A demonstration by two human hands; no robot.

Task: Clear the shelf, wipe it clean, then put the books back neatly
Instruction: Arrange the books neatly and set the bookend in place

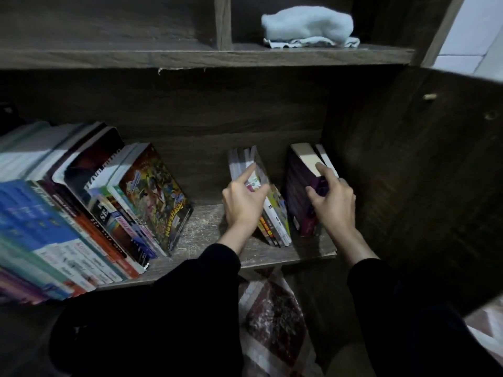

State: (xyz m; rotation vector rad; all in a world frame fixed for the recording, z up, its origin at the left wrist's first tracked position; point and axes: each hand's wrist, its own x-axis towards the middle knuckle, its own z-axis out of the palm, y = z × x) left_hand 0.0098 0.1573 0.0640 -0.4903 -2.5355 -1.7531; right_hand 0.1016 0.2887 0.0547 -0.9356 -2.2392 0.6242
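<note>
Dusty shelf (209, 227), as I log it:
- My left hand (242, 202) is curled round slim comic volumes (275, 213), mid-shelf.
- My right hand (332, 205) grips purple paperbacks (298, 186) beside the right wall.
- Leaning book row (122, 202) at the left.
- Pale cloth (307, 24) on the board above.

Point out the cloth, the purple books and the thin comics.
cloth (307, 25), head view, middle of the bundle.
purple books (297, 193), head view, bare left cover.
thin comics (273, 227), head view, lower spines.
</note>
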